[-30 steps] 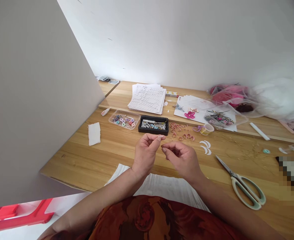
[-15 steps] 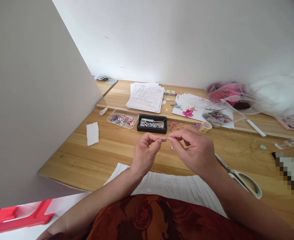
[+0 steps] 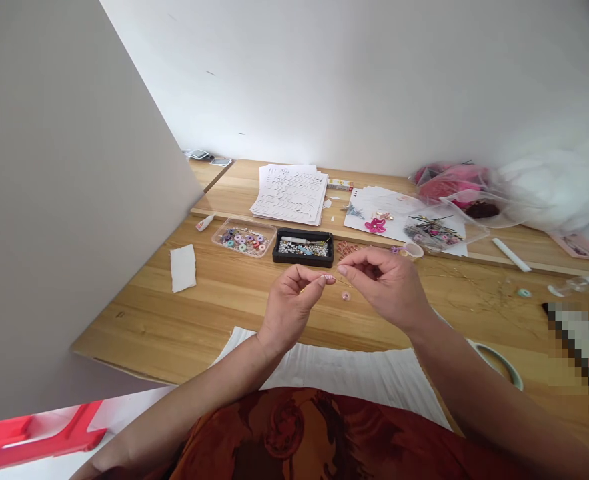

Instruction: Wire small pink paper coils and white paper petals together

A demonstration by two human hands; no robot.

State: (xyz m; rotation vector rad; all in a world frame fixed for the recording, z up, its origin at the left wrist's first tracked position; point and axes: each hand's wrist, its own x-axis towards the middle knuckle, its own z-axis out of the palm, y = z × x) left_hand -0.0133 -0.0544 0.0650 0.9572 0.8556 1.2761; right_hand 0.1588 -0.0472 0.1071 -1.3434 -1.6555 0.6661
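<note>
Between its thumb and forefinger, my left hand [image 3: 290, 305] pinches a small beaded piece [image 3: 329, 278] in pink and white. Just right of it, my right hand [image 3: 387, 283] is closed in a pinch; whatever its fingertips hold is too fine to make out. A small pink bead [image 3: 345, 296] lies on the wooden table below the gap between the hands. Beyond them sits a black tray [image 3: 303, 261] of silvery beads with a white tube in it. Left of that tray is a clear box [image 3: 245, 239] of coloured spools or rings.
Paper stacks [image 3: 289, 195] and a pink flower [image 3: 375, 226] lie farther back. Scissors [image 3: 504, 365] are partly under my right forearm. A white cloth [image 3: 344, 367] lies before me, a white pad [image 3: 183, 268] at left, and plastic bags [image 3: 549, 190] at back right.
My right hand has turned and shifted slightly, now covering more of the scissors. The small pink bead on the table shows more fully. My left hand keeps its pinch. The view has shifted slightly.
</note>
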